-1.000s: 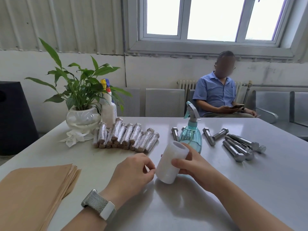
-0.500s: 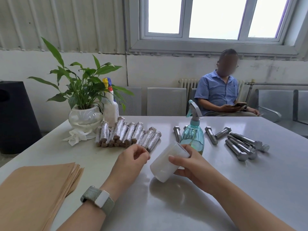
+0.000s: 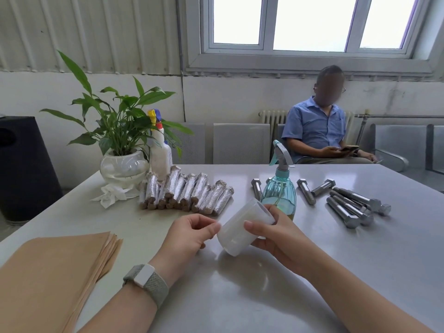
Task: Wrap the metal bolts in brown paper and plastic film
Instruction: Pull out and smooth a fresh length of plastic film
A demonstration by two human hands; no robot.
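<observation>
From the head camera, the only view, the right hand (image 3: 276, 239) held a white, translucent roll of plastic film (image 3: 242, 228) tilted above the grey table (image 3: 300, 296), fingers curled round its far side and thumb laid across its near face. The left hand (image 3: 189, 236) sat just beside the roll's lower end, thumb and forefinger pinched together at the film's surface; whether they had caught a loose edge could not be told, since the film was too clear to show one.

The bare steel hex bolts (image 3: 350, 207) lay scattered well apart to the right, beyond a teal plastic spray bottle (image 3: 280, 195). A row of finished bolts wrapped in brown paper and shiny film (image 3: 187, 194) lay at the middle left, near a potted green plant in a white bowl (image 3: 122, 150) and a white spray bottle with a yellow nozzle (image 3: 160, 155). The stack of brown paper sheets (image 3: 52, 280) sat at the near left corner. A seated person in a blue shirt (image 3: 317, 131) was behind the table.

The step in hand seemed to be finding the film's free end. It would go best if the right hand turned the roll slowly while a left fingernail scraped across the wound layers to feel the seam, then peeled squarely along the full width, not from one corner, so the thin film would not tear into a strip or cling back.
</observation>
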